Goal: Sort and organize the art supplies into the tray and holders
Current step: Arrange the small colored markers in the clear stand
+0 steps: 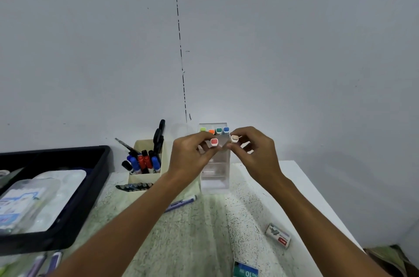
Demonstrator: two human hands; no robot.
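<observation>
My left hand pinches a marker with a red cap end, held above the clear marker holder. My right hand pinches a marker with a beige cap end beside it. Both markers hover over the holder's front rows. The holder's back row carries markers with lime, orange, green and blue caps. The black tray at the left holds plastic packets.
A cream pen holder with red, blue and black markers and scissors stands left of the clear holder. A purple pen lies under my left forearm. A staples box and a green box lie near the front. The table's right edge is close.
</observation>
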